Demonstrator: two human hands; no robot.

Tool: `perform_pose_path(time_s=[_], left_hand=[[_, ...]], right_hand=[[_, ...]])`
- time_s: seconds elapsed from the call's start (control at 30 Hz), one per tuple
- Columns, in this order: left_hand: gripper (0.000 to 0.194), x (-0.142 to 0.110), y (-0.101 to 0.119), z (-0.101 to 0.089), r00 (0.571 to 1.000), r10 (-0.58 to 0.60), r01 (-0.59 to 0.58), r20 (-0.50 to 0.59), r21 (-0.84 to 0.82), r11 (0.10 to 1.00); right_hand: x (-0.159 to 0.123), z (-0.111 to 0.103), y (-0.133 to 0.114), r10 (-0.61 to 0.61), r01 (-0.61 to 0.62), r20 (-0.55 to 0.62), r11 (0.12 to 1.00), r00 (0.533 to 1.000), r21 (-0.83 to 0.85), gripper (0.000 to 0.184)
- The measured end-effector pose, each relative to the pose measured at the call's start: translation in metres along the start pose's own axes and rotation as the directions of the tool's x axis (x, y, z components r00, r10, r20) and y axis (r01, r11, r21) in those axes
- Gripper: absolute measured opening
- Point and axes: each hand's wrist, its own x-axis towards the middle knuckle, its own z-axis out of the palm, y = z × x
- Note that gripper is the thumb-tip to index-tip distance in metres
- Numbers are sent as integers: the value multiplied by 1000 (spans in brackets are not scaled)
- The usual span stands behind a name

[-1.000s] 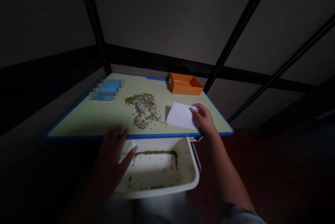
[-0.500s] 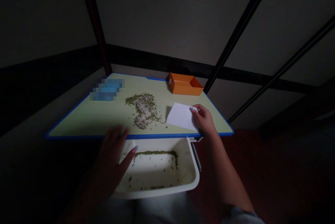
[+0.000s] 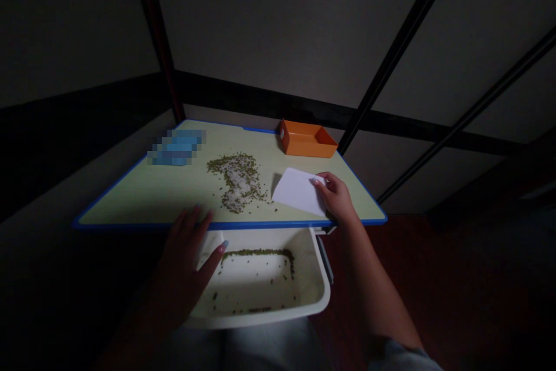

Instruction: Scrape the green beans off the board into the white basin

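Note:
My right hand pinches a white card or stiff sheet of paper by its right end, holding it tilted over the table top. Left of the card lies a loose spread of small green beans mixed with whitish grains. My left hand rests with fingers spread at the table's near edge, its thumb over the left side of a white plastic bin. Inside the bin, green beans line the far side of the floor, with several more scattered about.
The pale green table has a blue rim. An orange open box stands at its back right. A blurred-out blue item lies at the back left. Dark panelled walls rise close behind the table.
My right hand has moved the card slightly to the left, towards the spread of beans. My left hand has stayed in place.

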Motion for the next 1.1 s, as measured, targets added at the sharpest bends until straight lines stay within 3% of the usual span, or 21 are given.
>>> perform_pose_path(time_s=[0.33,0.57,0.83,1.1], left_hand=[[61,-1,0,-2,999,-7,7,36,10,1000],[60,-1,1,-2,1000,-10,10,29,10,1000],[59,-1,1,-1,1000,-15,15,15,13,1000],[60,0,0,0,999,-17,16,33,28,999]], right_hand=[[-4,0,-11,25,-36,70,987,997,158,40],[-3,-2,-7,13,-13,6,990,1000,137,36],[-4,-2,-10,-1,-5,54,993,999,119,38],[-5,-1,-11,26,-29,23,987,999,159,38]])
